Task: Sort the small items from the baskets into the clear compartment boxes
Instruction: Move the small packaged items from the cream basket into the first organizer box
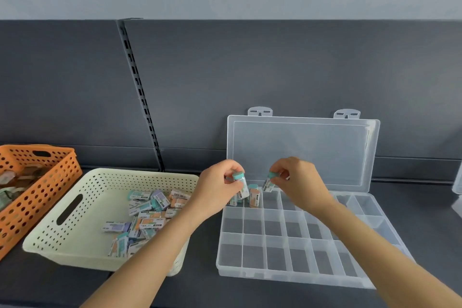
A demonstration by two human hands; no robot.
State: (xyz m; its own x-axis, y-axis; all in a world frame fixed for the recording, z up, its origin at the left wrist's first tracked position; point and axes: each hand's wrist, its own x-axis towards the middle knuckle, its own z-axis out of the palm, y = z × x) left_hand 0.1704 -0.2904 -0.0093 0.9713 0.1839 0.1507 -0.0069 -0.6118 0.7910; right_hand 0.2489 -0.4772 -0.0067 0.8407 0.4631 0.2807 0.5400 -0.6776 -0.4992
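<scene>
A clear compartment box (pixel 295 275) lies open on the dark counter, its lid (pixel 302 150) leaning against the back wall. My left hand (pixel 217 187) pinches a small teal-capped packet (pixel 242 182) over the box's far-left compartments. My right hand (pixel 297 182) pinches a second teal-ended packet (pixel 268 182) just beside it. An orange-and-teal packet (pixel 255 196) stands upright in a far-row compartment between them. A cream perforated basket (pixel 75 230) to the left holds several more small packets (pixel 147 217).
An orange perforated basket (pixel 57 175) with other items stands at the far left, touching the cream one. A dark slotted upright (pixel 140 92) runs up the back panel. Part of another clear container (pixel 458 182) shows at the right edge.
</scene>
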